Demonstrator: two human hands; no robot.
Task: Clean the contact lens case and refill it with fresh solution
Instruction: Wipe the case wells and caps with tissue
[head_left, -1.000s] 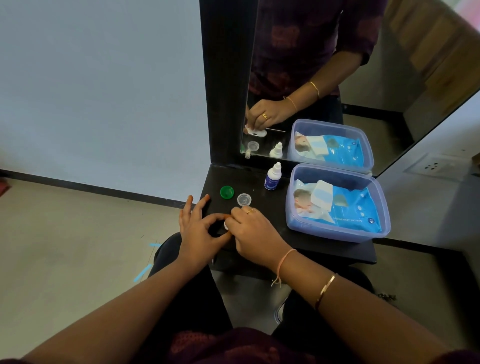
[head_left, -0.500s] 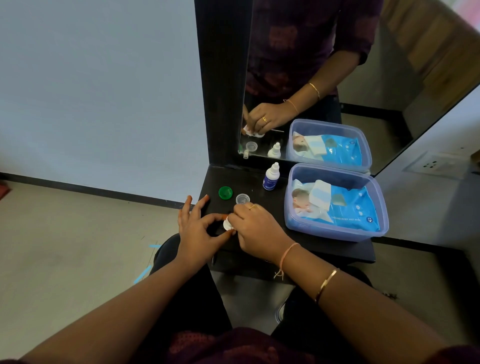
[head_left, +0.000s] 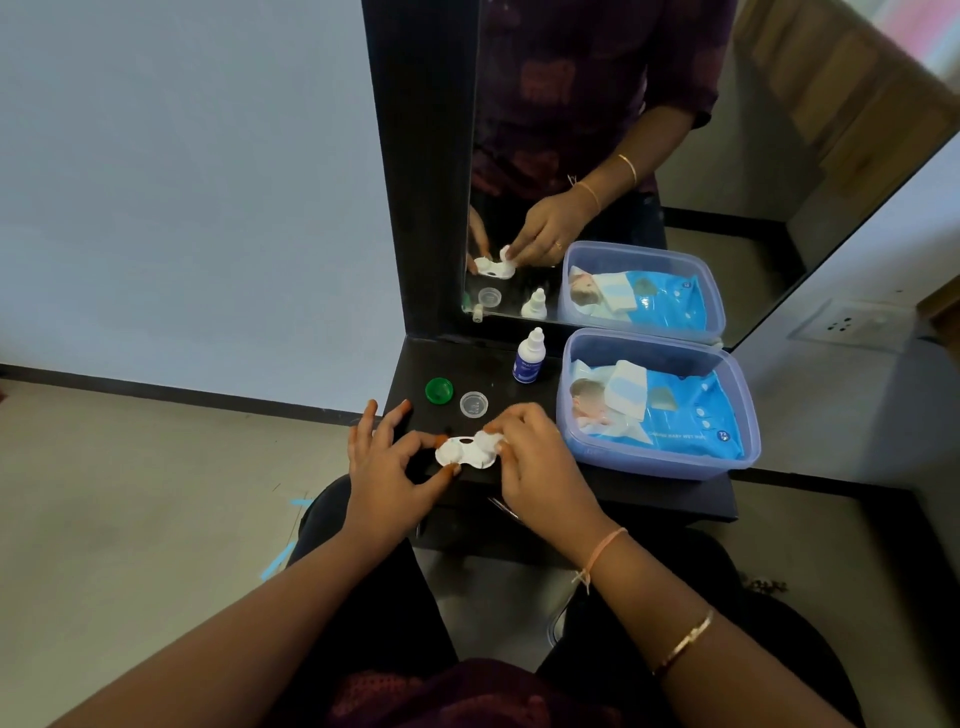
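Now, case: white plastic twin-well contact lens case (head_left: 465, 453), glossy, on the black shelf (head_left: 597, 480).
Left hand (head_left: 387, 475): pinches case's left well.
Right hand (head_left: 537, 457): presses white wad (head_left: 493, 442) into right well.
Caps: round green ribbed cap (head_left: 439, 390), clear cap (head_left: 474, 404) behind case.

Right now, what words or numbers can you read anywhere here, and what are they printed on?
"72": in a round badge on the blue wet wipes pack inside the clear plastic tub.
A line of white print on the same pack: too blurred to read.
Label on the small white and blue dropper bottle: too small to read.
White contact lens case: no text visible.
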